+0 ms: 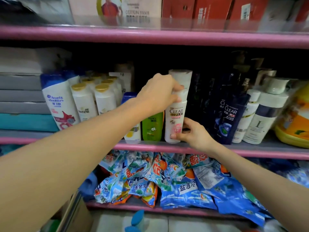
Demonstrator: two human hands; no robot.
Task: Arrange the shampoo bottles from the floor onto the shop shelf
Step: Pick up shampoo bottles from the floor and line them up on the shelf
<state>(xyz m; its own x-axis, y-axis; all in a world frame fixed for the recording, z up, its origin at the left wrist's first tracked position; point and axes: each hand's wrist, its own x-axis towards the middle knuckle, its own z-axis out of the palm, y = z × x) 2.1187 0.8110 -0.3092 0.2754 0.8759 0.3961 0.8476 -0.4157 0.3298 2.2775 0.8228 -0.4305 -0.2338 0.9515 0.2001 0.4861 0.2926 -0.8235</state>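
A white Clear shampoo bottle [175,121] with a pink flower label stands upright at the front of the pink shop shelf [150,147]. My left hand [158,92] grips its cap from above. My right hand [192,131] pinches its lower right side near the base. Behind it stands another white bottle [181,77]. A green bottle [152,127] is just to its left, and dark blue Clear bottles [229,118] stand to its right.
White Pantene bottles [85,101] and a Head & Shoulders bottle [57,102] fill the shelf's left. White bottles [260,118] and a yellow container [296,124] sit at right. Blue detergent bags [167,180] crowd the lower shelf. A blue-capped bottle [138,218] stands on the floor below.
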